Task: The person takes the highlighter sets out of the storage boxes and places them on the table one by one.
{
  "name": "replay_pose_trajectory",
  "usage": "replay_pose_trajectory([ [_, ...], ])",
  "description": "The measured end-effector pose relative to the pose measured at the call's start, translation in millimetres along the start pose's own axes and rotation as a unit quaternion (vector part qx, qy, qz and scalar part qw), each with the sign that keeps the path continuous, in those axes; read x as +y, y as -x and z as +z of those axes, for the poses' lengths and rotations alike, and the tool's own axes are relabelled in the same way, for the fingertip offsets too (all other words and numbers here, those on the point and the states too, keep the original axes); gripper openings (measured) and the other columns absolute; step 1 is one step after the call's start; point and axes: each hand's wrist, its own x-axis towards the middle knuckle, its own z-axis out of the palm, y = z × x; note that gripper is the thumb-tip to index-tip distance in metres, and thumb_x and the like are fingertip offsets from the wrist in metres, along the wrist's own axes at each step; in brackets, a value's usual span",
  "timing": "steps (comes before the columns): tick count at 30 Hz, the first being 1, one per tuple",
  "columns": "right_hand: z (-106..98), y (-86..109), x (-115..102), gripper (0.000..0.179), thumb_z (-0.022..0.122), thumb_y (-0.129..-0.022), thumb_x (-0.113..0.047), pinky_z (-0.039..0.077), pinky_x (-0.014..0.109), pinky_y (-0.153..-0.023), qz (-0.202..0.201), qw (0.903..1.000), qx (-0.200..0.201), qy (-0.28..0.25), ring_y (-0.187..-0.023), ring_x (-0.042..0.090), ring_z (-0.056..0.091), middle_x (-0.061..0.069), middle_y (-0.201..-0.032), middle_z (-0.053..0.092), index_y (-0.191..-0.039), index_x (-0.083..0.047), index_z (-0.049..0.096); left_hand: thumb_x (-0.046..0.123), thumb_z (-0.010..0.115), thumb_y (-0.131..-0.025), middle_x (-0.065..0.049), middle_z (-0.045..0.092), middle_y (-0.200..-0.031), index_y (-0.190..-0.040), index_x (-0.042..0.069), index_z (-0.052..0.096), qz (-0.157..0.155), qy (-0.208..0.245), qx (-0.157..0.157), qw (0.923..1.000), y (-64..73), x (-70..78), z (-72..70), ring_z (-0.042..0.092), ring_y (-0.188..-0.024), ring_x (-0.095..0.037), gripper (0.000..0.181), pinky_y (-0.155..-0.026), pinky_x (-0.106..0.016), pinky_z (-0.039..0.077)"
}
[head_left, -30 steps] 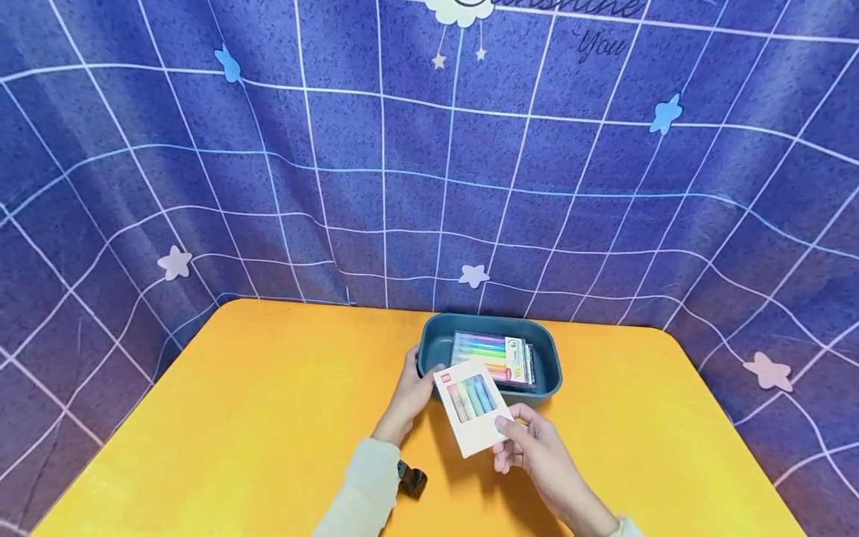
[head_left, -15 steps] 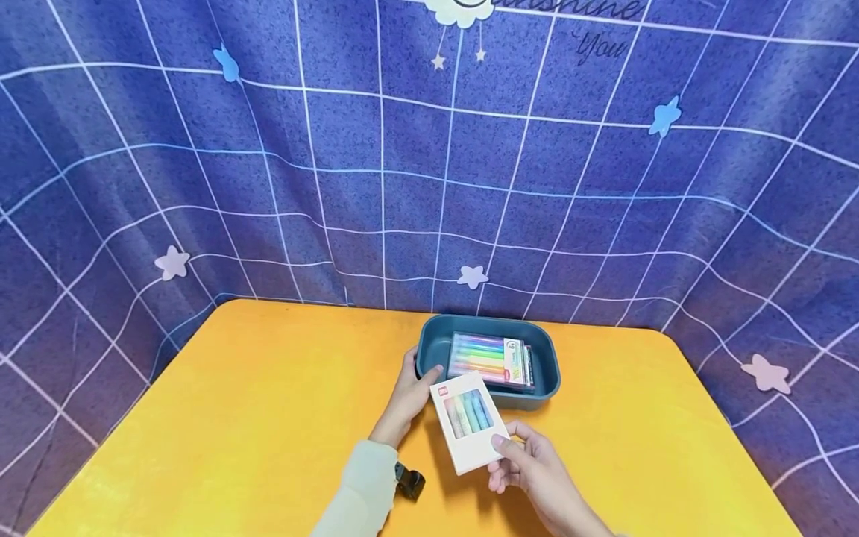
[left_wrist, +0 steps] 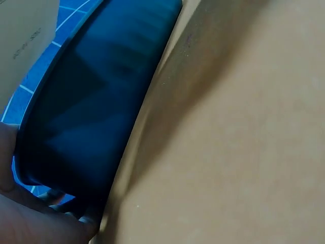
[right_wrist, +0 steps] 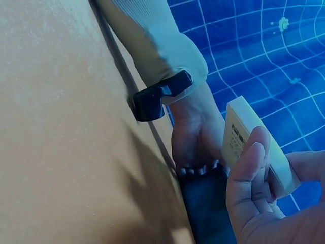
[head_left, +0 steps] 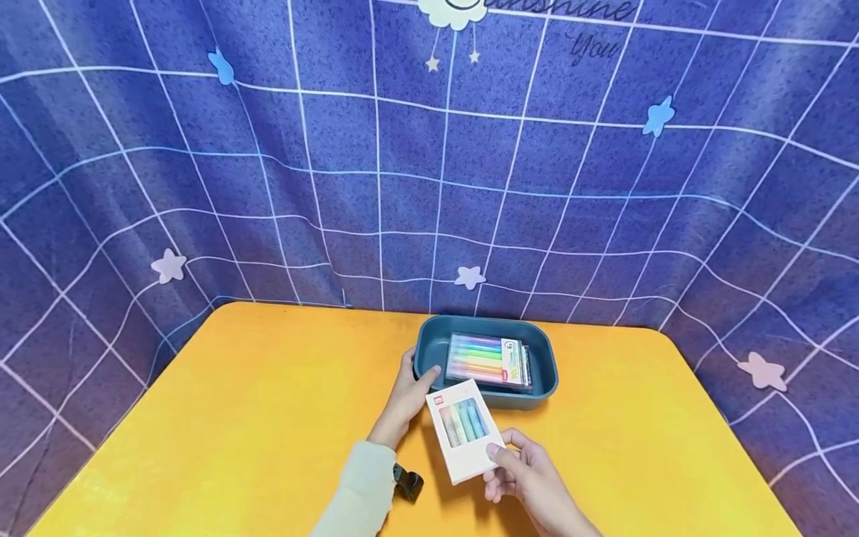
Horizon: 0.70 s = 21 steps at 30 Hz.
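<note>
My left hand [head_left: 406, 399] grips the left end of a dark teal plastic bin [head_left: 435, 343], thumb over the rim and fingers along the outside. In the left wrist view the bin's wall [left_wrist: 101, 107] stands on the table beside that hand. My right hand [head_left: 530, 473] pinches the lower right corner of a white box [head_left: 470, 464], thumb on top. Through the box's window show pastel-coloured sticks, pink to blue. It is tilted in front of the bin, overlapping its near rim. The right wrist view shows a barcode on the box's underside [right_wrist: 234, 140].
Inside the bin lies a clear pack of rainbow-coloured pens [head_left: 478, 359], with another flat pack partly hidden beneath it. A black camera [head_left: 407, 483] is strapped at my left wrist. Behind the yellow table [head_left: 268, 418] hangs a blue gridded curtain [head_left: 335, 186] with stars.
My right hand has drawn the white box toward me and slightly left, uncovering more of the pen pack. The left hand keeps its place on the bin.
</note>
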Motion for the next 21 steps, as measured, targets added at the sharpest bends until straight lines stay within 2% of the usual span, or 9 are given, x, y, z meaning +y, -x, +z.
replay_pose_trajectory([
  [7,0.9,2.7,1.3,0.022,0.052,-0.104,-0.022,0.055,0.021,-0.063,0.002,1.0000,0.001,0.002,-0.062,0.007,0.065,-0.006,-0.076,0.068,-0.112,-0.003,0.047,0.021,0.056,-0.102,-0.020,0.037,-0.159,-0.156,0.013,0.028,-0.011,-0.005,-0.001,0.9999,-1.5,1.5,0.5,0.039,-0.144,-0.038,0.061,-0.122,-0.060,0.027],
  [12,3.0,5.0,1.7,0.022,0.052,-0.104,-0.022,0.056,0.020,-0.063,0.002,1.0000,-0.003,0.000,-0.062,0.007,0.066,-0.006,-0.075,0.069,-0.111,-0.002,0.046,0.021,0.056,-0.102,-0.021,0.038,-0.158,-0.155,0.013,0.027,-0.005,-0.003,-0.002,1.0000,-1.5,1.3,2.0,0.040,-0.143,-0.039,0.061,-0.121,-0.061,0.027],
  [21,6.4,5.9,8.8,0.021,0.053,-0.103,-0.021,0.057,0.021,-0.063,0.032,0.9994,0.001,-0.013,-0.062,0.007,0.066,-0.004,-0.075,0.069,-0.112,-0.003,0.046,0.021,0.056,-0.102,-0.020,0.038,-0.158,-0.155,0.014,0.028,-0.014,-0.009,-0.001,0.9999,-1.5,-2.0,0.8,0.039,-0.144,-0.039,0.060,-0.122,-0.060,0.027],
])
